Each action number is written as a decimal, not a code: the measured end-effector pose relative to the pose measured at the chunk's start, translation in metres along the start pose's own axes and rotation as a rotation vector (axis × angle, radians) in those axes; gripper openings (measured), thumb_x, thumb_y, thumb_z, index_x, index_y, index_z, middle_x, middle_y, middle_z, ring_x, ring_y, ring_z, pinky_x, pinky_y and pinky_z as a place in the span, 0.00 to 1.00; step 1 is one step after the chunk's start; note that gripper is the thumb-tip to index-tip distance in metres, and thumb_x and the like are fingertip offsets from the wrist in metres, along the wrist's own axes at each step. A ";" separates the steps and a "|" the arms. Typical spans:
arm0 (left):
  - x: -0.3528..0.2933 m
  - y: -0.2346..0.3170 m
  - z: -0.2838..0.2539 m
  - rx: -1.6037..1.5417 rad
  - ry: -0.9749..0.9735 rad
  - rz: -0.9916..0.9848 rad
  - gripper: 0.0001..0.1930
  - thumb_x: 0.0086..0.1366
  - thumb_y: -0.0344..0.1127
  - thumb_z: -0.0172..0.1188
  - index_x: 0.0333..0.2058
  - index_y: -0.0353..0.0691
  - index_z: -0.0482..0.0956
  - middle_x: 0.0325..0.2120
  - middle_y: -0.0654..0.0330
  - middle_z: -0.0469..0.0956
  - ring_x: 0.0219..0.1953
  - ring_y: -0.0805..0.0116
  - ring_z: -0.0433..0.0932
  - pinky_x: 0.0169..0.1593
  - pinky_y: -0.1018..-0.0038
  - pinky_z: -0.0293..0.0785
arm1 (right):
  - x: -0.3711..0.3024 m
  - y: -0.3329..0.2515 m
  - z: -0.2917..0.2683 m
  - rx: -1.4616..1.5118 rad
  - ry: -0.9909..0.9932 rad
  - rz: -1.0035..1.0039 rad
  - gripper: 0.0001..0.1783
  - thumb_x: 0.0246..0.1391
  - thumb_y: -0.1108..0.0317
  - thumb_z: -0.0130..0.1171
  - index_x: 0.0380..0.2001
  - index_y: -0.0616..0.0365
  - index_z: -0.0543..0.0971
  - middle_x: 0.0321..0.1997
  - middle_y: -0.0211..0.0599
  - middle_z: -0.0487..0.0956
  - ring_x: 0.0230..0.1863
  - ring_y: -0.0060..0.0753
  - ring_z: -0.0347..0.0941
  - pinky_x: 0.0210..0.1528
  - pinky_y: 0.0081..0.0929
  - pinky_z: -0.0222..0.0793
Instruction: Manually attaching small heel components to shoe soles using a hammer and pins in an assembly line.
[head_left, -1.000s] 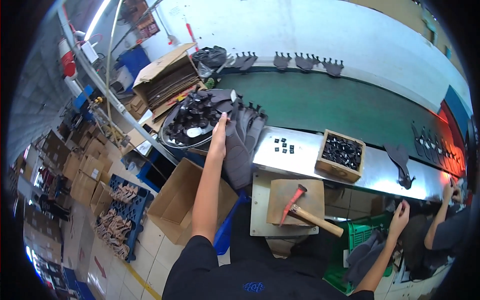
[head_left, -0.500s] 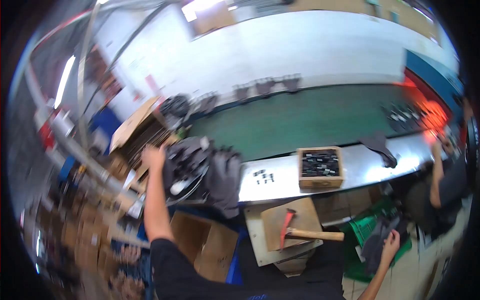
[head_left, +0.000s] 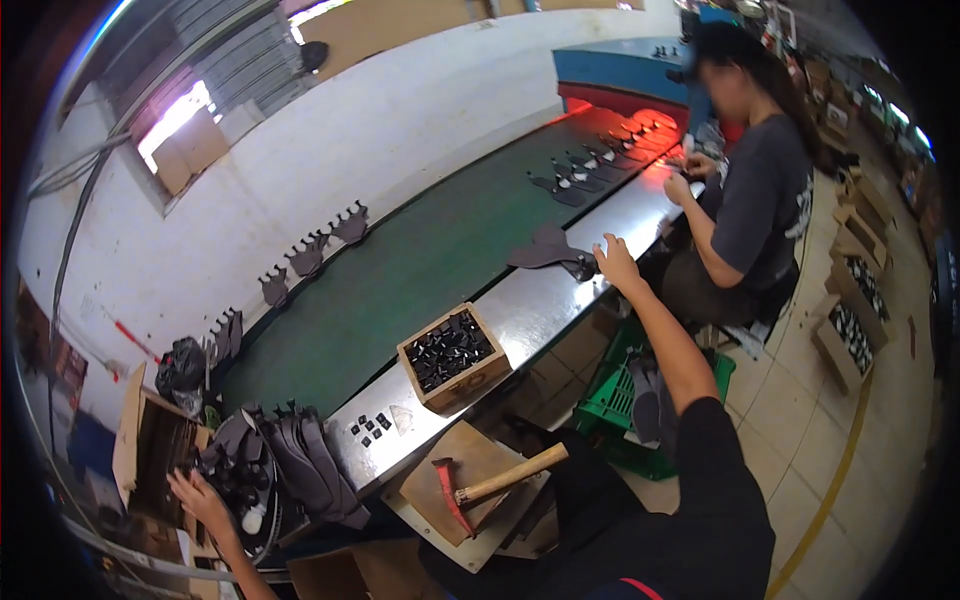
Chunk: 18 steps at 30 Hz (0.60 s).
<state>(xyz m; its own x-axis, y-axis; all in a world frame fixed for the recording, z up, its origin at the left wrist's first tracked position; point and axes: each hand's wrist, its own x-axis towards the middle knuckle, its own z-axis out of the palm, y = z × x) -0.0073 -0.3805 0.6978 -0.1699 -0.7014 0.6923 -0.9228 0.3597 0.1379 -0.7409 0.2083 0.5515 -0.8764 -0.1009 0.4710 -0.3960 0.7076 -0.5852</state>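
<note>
My left hand (head_left: 203, 506), fingers spread, is beside a round container of dark pieces (head_left: 240, 470) at the lower left. My right hand (head_left: 617, 262) reaches out over the metal ledge, its fingers apart. Its fingertips are close to the black end of some flat dark grey sole-shaped pieces (head_left: 545, 250); whether they touch cannot be made out. A wooden box (head_left: 460, 388) full of small black parts stands on the ledge, with several loose black parts (head_left: 371, 428) near it. In front of me a red-headed hammer (head_left: 510, 474) with a wooden handle lies on a board.
A green conveyor belt (head_left: 400, 285) runs behind the ledge, carrying grey pieces toward a red-lit machine. A co-worker (head_left: 755, 190) sits at the right. A green crate (head_left: 605, 405) with grey pieces stands below. More grey pieces (head_left: 308, 465) hang over the ledge at left.
The view has swung to the right. My right hand has risen from the grey piece at the green crate to the pieces on the ledge. My left hand remains near the container at left.
</note>
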 end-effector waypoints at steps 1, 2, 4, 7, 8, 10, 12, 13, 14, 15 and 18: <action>-0.014 0.029 -0.026 -0.065 -0.009 0.105 0.31 0.76 0.54 0.43 0.67 0.37 0.62 0.73 0.50 0.50 0.74 0.46 0.48 0.70 0.43 0.45 | 0.016 0.015 0.010 -0.034 -0.027 0.036 0.26 0.62 0.52 0.55 0.52 0.64 0.74 0.45 0.59 0.79 0.51 0.64 0.75 0.53 0.51 0.72; -0.029 0.055 -0.050 -0.126 -0.016 0.204 0.29 0.76 0.52 0.45 0.66 0.37 0.64 0.73 0.50 0.50 0.74 0.47 0.48 0.71 0.43 0.43 | 0.031 0.025 0.018 -0.039 -0.164 0.152 0.24 0.62 0.51 0.56 0.48 0.64 0.76 0.42 0.61 0.80 0.46 0.67 0.77 0.50 0.53 0.73; -0.065 0.103 -0.106 -0.097 -0.080 0.318 0.26 0.75 0.47 0.48 0.64 0.37 0.67 0.73 0.50 0.50 0.75 0.47 0.46 0.72 0.44 0.40 | 0.045 0.024 0.026 -0.050 -0.105 0.088 0.25 0.61 0.49 0.57 0.40 0.66 0.79 0.37 0.64 0.81 0.38 0.68 0.77 0.42 0.55 0.73; -0.106 0.140 -0.189 -0.056 -0.103 0.416 0.22 0.69 0.39 0.54 0.59 0.37 0.71 0.73 0.50 0.51 0.75 0.46 0.45 0.72 0.45 0.37 | 0.046 -0.050 0.027 -0.097 -0.071 -0.235 0.21 0.62 0.51 0.57 0.35 0.62 0.76 0.34 0.58 0.80 0.39 0.62 0.78 0.39 0.52 0.74; -0.117 0.153 -0.205 -0.058 -0.115 0.424 0.23 0.66 0.37 0.57 0.58 0.37 0.72 0.72 0.49 0.52 0.75 0.46 0.45 0.73 0.46 0.37 | 0.040 -0.080 0.017 -0.061 0.083 -0.444 0.15 0.61 0.57 0.58 0.36 0.59 0.74 0.35 0.50 0.77 0.39 0.58 0.77 0.37 0.49 0.74; -0.129 0.199 -0.226 -0.229 -0.179 0.478 0.21 0.64 0.33 0.58 0.55 0.35 0.74 0.68 0.49 0.62 0.72 0.47 0.53 0.73 0.52 0.42 | 0.034 -0.133 -0.036 -0.215 0.422 -0.855 0.13 0.57 0.67 0.60 0.46 0.54 0.76 0.35 0.38 0.72 0.39 0.43 0.72 0.39 0.39 0.70; -0.143 0.250 -0.216 -0.849 -0.411 0.457 0.20 0.63 0.33 0.60 0.53 0.33 0.76 0.58 0.45 0.73 0.65 0.49 0.68 0.67 0.61 0.61 | 0.007 -0.178 -0.113 -0.248 0.497 -1.048 0.21 0.53 0.73 0.60 0.53 0.52 0.78 0.36 0.33 0.71 0.37 0.35 0.71 0.39 0.36 0.67; -0.157 0.287 -0.212 -1.079 -0.482 0.475 0.22 0.63 0.33 0.62 0.55 0.33 0.74 0.57 0.44 0.74 0.62 0.48 0.71 0.64 0.62 0.67 | -0.013 -0.193 -0.160 -0.197 0.522 -1.093 0.24 0.49 0.75 0.63 0.52 0.52 0.79 0.38 0.32 0.72 0.37 0.35 0.70 0.40 0.35 0.68; -0.175 0.313 -0.222 -1.161 -0.525 0.523 0.27 0.62 0.34 0.65 0.59 0.34 0.71 0.59 0.43 0.72 0.62 0.48 0.72 0.63 0.62 0.69 | -0.030 -0.214 -0.182 -0.171 0.551 -1.173 0.25 0.45 0.75 0.65 0.51 0.53 0.80 0.40 0.33 0.73 0.37 0.36 0.70 0.40 0.35 0.69; -0.193 0.330 -0.225 -1.180 -0.499 0.606 0.35 0.60 0.35 0.69 0.64 0.35 0.64 0.63 0.43 0.67 0.65 0.48 0.69 0.63 0.62 0.69 | -0.057 -0.247 -0.198 -0.099 0.541 -1.270 0.28 0.41 0.83 0.64 0.50 0.53 0.80 0.39 0.33 0.75 0.36 0.36 0.71 0.37 0.36 0.67; -0.230 0.373 -0.235 -1.218 -0.448 0.610 0.45 0.60 0.31 0.68 0.70 0.36 0.51 0.68 0.43 0.60 0.67 0.48 0.66 0.63 0.61 0.68 | -0.138 -0.301 -0.221 0.113 0.319 -1.539 0.22 0.46 0.69 0.65 0.48 0.56 0.82 0.38 0.33 0.75 0.33 0.32 0.70 0.35 0.30 0.67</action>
<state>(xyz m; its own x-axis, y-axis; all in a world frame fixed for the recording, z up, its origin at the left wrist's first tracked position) -0.2310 0.0591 0.7566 -0.7284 -0.2966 0.6176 0.1602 0.8027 0.5745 -0.4396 0.1640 0.8086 0.4556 -0.4899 0.7433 -0.8482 0.0144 0.5295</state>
